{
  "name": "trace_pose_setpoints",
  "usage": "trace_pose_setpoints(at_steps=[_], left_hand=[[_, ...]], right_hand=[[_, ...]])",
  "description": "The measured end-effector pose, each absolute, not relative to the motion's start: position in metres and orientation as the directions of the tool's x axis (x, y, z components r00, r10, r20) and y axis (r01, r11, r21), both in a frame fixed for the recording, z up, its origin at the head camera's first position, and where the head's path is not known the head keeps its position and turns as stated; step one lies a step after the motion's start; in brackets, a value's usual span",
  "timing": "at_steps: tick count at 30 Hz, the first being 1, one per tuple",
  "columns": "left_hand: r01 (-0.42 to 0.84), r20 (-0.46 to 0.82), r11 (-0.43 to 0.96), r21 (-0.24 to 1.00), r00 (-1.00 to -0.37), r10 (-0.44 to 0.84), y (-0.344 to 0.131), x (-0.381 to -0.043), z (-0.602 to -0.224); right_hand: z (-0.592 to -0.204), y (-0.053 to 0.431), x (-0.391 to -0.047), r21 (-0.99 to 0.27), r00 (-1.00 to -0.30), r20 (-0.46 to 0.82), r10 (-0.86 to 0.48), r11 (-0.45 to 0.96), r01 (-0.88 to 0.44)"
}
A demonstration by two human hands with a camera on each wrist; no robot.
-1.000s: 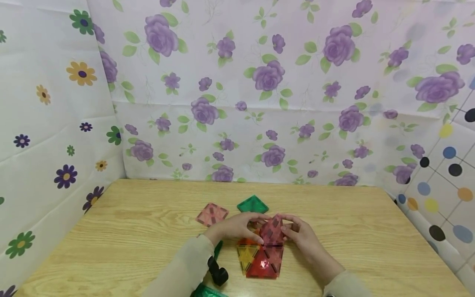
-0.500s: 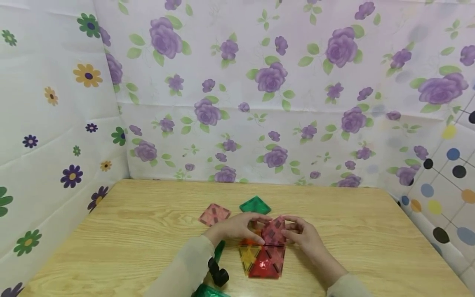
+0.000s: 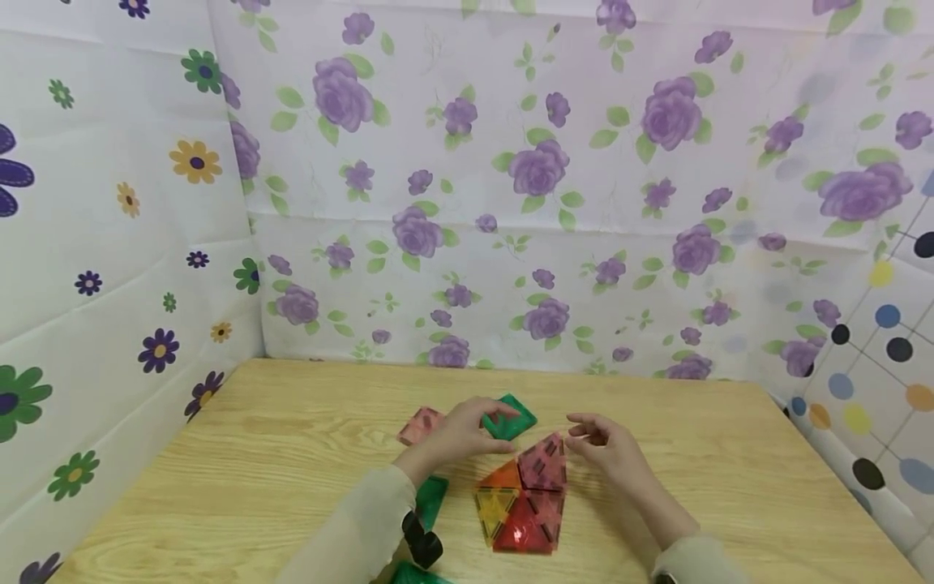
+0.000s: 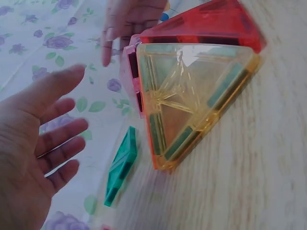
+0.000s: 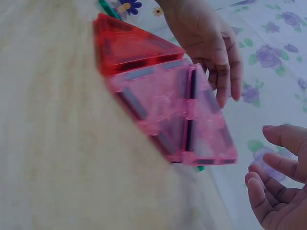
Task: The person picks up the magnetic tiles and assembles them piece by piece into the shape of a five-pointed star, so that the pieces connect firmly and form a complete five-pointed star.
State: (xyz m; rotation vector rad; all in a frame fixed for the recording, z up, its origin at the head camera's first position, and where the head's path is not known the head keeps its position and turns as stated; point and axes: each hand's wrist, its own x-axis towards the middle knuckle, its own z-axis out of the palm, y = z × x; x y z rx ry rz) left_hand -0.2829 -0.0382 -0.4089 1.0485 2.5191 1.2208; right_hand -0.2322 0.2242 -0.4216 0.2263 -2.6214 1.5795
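Near the middle of the table (image 3: 700, 495), between the two hands, sits a cluster of joined translucent tiles: a yellow tile (image 3: 495, 511), a red tile (image 3: 521, 535), an orange tile (image 3: 503, 477) and pink tiles (image 3: 543, 464) along its right side and top. The left hand (image 3: 461, 440) hovers just beside the cluster's upper left, thumb and fingers apart, gripping nothing. The right hand (image 3: 611, 453) hangs just off the upper pink edge, its fingers loosely bent, also gripping nothing.

The left wrist view brings the yellow face up close, with a gap between it and the left hand's spread fingers; the right wrist view hides that face but shows two pink tiles meeting along one edge, clear of the right hand. Only the head view takes in the flat pink tile (image 3: 422, 426) beyond the left forearm as a whole layout with the green tile (image 3: 513, 419) behind the cluster, another green piece (image 3: 432, 501) by the left sleeve (image 3: 350, 531), and a third at the bottom border.

The wood runs on well past both arms toward the side edges; the far edge meets flowered cloth (image 3: 474, 276).
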Motion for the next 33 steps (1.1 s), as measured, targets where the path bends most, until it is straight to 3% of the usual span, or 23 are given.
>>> trace_pose_setpoints(at_steps=[7, 19, 33], left_hand=[[0.561, 0.226, 0.539, 0.628, -0.795, 0.563, -0.038, -0.292, -0.405], [0.506, 0.080, 0.747, 0.431, -0.846, 0.527, -0.040, -0.313, -0.416], [0.481, 0.044, 0.809, 0.339, -0.867, 0.497, -0.034, -0.321, -0.429]], right_hand=[[-0.399, 0.220, -0.252, -0.809, -0.970, 0.187, -0.154, 0.537, -0.241], [-0.393, 0.202, -0.298, -0.748, -0.969, 0.084, -0.232, 0.628, -0.215], [-0.409, 0.187, -0.326, -0.675, -0.968, -0.027, -0.251, 0.719, -0.168]])
